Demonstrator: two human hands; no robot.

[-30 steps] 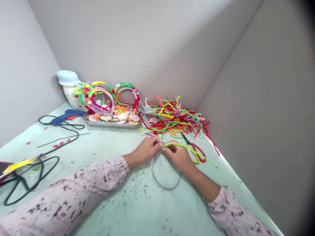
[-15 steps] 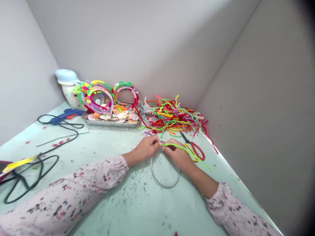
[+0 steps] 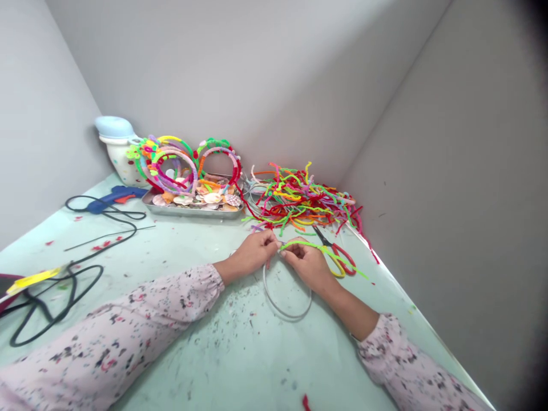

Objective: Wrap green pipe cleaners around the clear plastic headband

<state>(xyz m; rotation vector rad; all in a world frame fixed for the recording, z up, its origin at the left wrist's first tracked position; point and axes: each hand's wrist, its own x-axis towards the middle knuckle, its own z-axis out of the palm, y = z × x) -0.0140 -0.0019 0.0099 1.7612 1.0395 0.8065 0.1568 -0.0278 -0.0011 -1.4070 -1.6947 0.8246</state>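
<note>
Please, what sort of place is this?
This looks like a small craft workspace: a blue hot glue gun, a heap of coloured pipe cleaners, and a metal tray of seashells.

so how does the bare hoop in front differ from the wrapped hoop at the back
The bare hoop is plain grey, while the wrapped hoop is covered in fuzzy pink and red pipe cleaner. The bare hoop lies low, nearly flat; the wrapped hoop stands up on edge. Both are curved bands.

Between the hands [image 3: 306,265], fingers hide where the green pipe cleaner [image 3: 299,244] meets the pale hoop [image 3: 287,315]. Left of the hands, a black cable [image 3: 88,291] and dark red object [image 3: 6,285] are cut off; below, a red scrap [image 3: 305,403].
</note>
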